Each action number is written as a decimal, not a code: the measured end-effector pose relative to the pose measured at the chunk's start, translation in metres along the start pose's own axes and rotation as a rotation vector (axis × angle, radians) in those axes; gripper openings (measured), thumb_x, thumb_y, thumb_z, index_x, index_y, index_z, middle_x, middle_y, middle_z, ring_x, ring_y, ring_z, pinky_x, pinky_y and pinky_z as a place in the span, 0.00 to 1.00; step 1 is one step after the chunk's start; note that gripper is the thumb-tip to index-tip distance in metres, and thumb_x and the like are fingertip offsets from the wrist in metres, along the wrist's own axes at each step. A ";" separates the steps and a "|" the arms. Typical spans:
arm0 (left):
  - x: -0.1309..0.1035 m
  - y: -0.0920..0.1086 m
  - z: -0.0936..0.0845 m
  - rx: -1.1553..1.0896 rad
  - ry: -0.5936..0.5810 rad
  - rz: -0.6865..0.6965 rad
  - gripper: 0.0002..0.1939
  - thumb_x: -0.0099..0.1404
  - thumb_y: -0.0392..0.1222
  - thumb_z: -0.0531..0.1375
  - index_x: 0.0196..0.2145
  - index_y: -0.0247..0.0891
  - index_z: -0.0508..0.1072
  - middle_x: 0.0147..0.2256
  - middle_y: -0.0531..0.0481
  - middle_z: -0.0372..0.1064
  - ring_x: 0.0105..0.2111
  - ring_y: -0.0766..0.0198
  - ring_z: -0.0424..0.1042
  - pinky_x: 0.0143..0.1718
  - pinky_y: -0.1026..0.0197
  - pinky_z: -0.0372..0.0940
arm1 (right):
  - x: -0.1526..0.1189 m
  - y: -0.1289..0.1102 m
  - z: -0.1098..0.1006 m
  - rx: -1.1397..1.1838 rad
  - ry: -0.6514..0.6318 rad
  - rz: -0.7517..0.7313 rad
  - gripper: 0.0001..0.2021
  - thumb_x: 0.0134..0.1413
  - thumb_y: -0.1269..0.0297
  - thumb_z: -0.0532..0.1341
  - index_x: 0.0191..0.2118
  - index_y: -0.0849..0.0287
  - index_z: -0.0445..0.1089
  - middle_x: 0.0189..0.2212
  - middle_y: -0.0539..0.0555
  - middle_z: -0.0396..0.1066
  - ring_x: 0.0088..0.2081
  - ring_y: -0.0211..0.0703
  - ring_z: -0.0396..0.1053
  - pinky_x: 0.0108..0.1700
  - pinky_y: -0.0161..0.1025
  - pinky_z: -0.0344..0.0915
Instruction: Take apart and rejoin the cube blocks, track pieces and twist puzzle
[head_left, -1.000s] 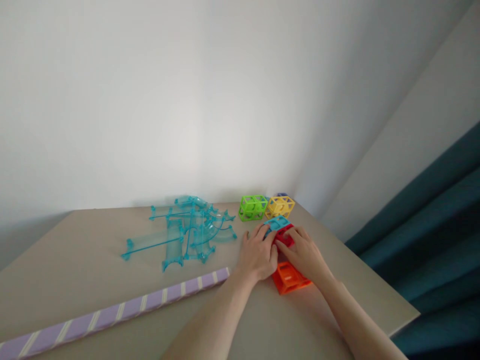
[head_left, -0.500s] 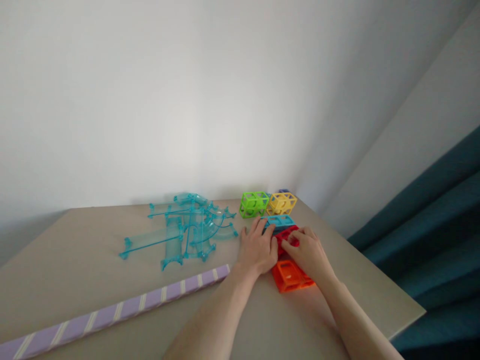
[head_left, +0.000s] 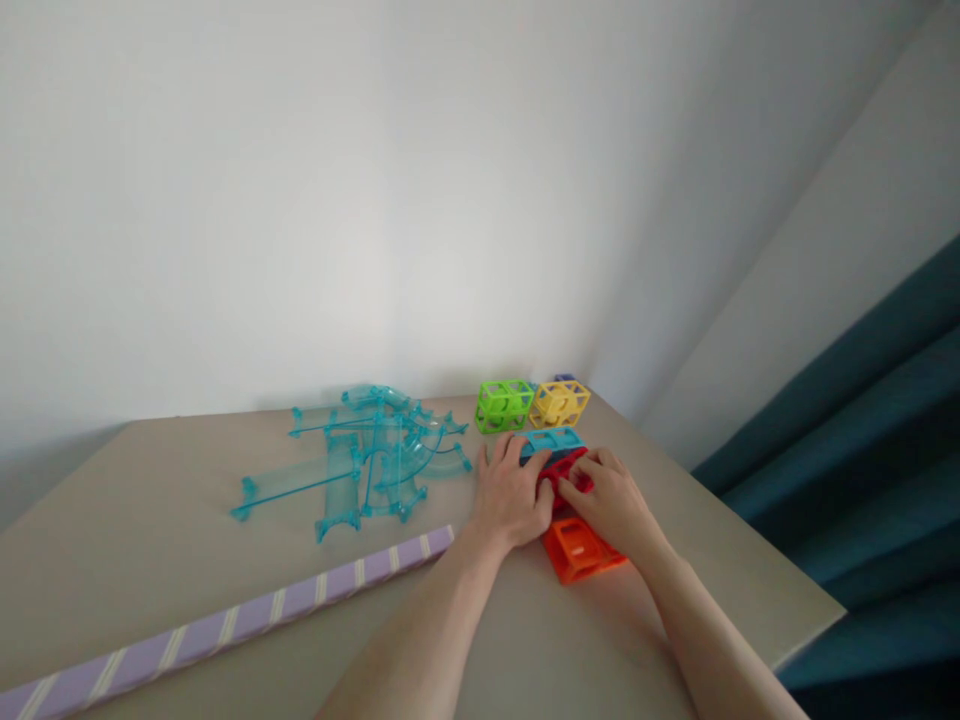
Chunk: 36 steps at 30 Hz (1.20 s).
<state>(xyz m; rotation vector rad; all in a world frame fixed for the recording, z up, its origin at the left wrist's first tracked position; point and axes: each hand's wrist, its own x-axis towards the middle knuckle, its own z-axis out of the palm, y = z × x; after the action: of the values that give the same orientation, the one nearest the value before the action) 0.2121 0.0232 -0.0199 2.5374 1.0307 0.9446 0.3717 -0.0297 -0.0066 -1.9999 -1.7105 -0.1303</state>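
Observation:
Two hands meet over a row of open-framed plastic blocks at the right of the table. My left hand (head_left: 510, 500) has its thumb and fingers on the left side of the red block (head_left: 564, 468). On that block's right side, my right hand (head_left: 611, 497) pinches the frame between thumb and fingers. Part of the red block is hidden by both hands. Just behind it lies a blue block (head_left: 553, 439), close to my left fingertips. An orange block (head_left: 581, 550) rests on the near side, below my right hand.
Green blocks (head_left: 504, 405) and yellow blocks (head_left: 561, 402) stand near the wall. Translucent teal track pieces (head_left: 382, 450) are spread left of my hands. A purple striped strip (head_left: 247, 617) crosses the front left. The table edge (head_left: 810, 640) and dark curtain (head_left: 862, 480) are at right.
The whole view has shifted slightly. Both hands remain on the red block, whose visible part looks slightly lower and further left between them.

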 end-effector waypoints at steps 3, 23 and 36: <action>0.002 0.002 -0.003 0.032 0.026 0.048 0.20 0.64 0.45 0.53 0.52 0.50 0.71 0.60 0.45 0.58 0.61 0.45 0.54 0.61 0.29 0.41 | 0.001 0.001 -0.001 0.037 -0.020 -0.054 0.07 0.51 0.63 0.59 0.24 0.55 0.65 0.32 0.52 0.63 0.36 0.44 0.66 0.45 0.42 0.64; 0.023 -0.013 0.002 -0.040 -0.108 0.165 0.16 0.62 0.40 0.53 0.43 0.47 0.77 0.59 0.55 0.65 0.62 0.51 0.56 0.64 0.29 0.33 | -0.001 0.002 0.000 0.037 -0.016 -0.017 0.11 0.53 0.58 0.59 0.23 0.55 0.67 0.31 0.53 0.64 0.36 0.46 0.67 0.41 0.42 0.64; 0.022 -0.012 0.003 -0.075 -0.060 0.140 0.11 0.60 0.38 0.55 0.35 0.45 0.78 0.55 0.55 0.70 0.59 0.53 0.61 0.65 0.33 0.34 | 0.021 0.014 -0.021 -0.079 0.062 0.034 0.09 0.57 0.60 0.57 0.37 0.56 0.73 0.33 0.54 0.74 0.34 0.47 0.73 0.39 0.41 0.68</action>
<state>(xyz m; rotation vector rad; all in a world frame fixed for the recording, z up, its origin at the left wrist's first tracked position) 0.2198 0.0472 -0.0164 2.5856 0.7938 0.9190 0.3942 -0.0212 0.0154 -2.0590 -1.6552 -0.2495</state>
